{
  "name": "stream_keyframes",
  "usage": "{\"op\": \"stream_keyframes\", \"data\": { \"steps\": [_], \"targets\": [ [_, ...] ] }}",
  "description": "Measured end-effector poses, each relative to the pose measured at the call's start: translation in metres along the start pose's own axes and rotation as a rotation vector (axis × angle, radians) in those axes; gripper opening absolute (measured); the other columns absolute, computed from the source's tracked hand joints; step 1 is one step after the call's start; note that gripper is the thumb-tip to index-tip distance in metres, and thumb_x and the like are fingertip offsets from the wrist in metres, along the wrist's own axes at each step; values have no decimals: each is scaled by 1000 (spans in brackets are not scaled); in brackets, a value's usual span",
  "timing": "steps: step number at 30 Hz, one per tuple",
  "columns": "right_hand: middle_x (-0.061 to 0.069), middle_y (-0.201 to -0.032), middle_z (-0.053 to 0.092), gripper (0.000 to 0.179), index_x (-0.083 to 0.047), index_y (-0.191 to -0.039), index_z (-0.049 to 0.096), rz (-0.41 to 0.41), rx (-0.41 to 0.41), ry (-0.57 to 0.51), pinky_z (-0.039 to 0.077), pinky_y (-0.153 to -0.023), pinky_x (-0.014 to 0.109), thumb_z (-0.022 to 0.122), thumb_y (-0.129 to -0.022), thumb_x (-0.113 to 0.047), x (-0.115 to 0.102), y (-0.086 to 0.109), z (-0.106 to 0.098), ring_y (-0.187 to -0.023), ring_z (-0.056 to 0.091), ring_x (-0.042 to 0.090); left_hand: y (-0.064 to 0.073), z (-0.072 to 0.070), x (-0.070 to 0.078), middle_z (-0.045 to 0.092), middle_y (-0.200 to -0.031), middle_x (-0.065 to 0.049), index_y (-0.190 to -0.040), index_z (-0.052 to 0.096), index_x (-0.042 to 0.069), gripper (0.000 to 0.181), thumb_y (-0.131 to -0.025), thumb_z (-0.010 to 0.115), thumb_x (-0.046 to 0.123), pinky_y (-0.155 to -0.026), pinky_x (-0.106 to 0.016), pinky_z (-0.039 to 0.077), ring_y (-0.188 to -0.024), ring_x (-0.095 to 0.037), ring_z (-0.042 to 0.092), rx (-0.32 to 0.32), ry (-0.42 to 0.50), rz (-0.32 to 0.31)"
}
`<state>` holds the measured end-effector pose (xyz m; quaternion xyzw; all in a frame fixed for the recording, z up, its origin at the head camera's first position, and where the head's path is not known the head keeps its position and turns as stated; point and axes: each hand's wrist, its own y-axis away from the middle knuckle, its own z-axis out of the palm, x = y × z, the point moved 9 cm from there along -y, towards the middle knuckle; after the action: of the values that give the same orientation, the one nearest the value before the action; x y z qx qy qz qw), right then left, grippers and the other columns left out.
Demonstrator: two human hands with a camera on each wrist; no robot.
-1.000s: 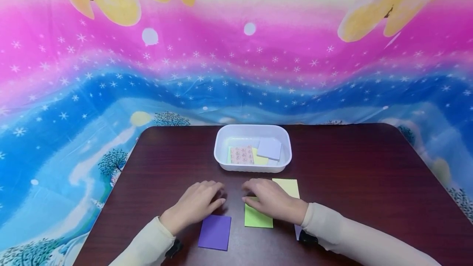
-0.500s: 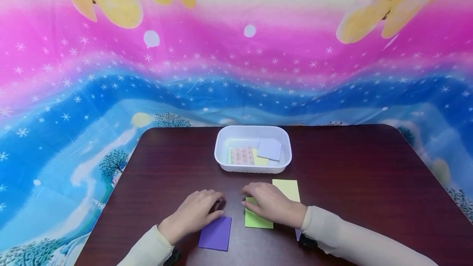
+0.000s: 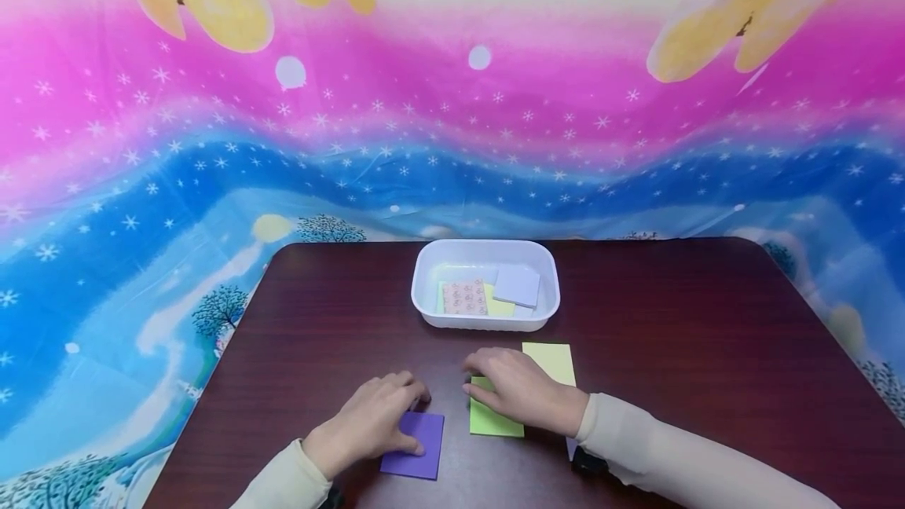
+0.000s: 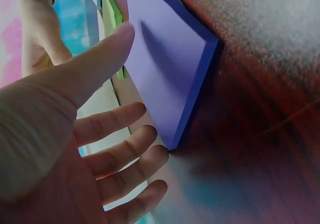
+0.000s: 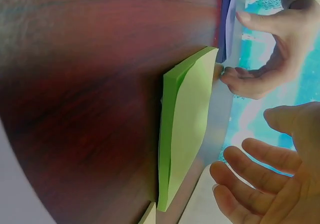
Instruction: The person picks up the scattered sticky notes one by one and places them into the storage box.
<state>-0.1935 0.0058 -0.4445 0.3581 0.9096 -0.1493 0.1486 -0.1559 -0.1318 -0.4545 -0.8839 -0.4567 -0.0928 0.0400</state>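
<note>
A purple sticky note pad (image 3: pixel 413 467) lies on the dark table. My left hand (image 3: pixel 364 422) is over its left side, thumb above the top face and fingers beyond the far edge. In the left wrist view the thumb casts a shadow on the purple pad (image 4: pixel 165 58), and the fingertips are near one corner. My right hand (image 3: pixel 523 391) hovers over a green sticky note pad (image 3: pixel 495 421), fingers loosely bent and holding nothing. The right wrist view shows the green pad (image 5: pixel 192 114) apart from those fingers.
Behind the hands stands a white plastic tray (image 3: pixel 485 323) holding a pink patterned pad (image 3: pixel 464 298), a lavender pad (image 3: pixel 517 287) and a yellow one (image 3: pixel 500 305). A pale yellow pad (image 3: pixel 550 361) lies beyond my right wrist; a lavender piece (image 3: pixel 571 450) is mostly hidden below it.
My left hand has shifted slightly toward me, and its thumb has come from the purple pad's far edge to over its middle. The right hand has stayed nearly still.
</note>
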Motion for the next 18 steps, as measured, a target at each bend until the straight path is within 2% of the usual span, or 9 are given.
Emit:
{"op": "stream_keyframes", "data": {
  "steps": [11,18],
  "targets": [
    [-3,-97,74,20,-13,-107,72,-9,7,12,56,-79,29,71,-94,-29,-2,-2,0,-88,67,8,-1,3,3,60,-86,9,-95,67,18,52,-59,93,46,-66,-27,43,-77,-7,53,-22,-43,-6],
    [-3,-96,74,20,-13,-106,72,-5,5,8,56,-78,29,71,-94,-28,-2,-3,0,-87,66,8,-3,4,1,54,-80,12,-91,61,19,53,-57,94,44,-63,-25,39,-72,-5,49,-27,-20,-6]
  ]
}}
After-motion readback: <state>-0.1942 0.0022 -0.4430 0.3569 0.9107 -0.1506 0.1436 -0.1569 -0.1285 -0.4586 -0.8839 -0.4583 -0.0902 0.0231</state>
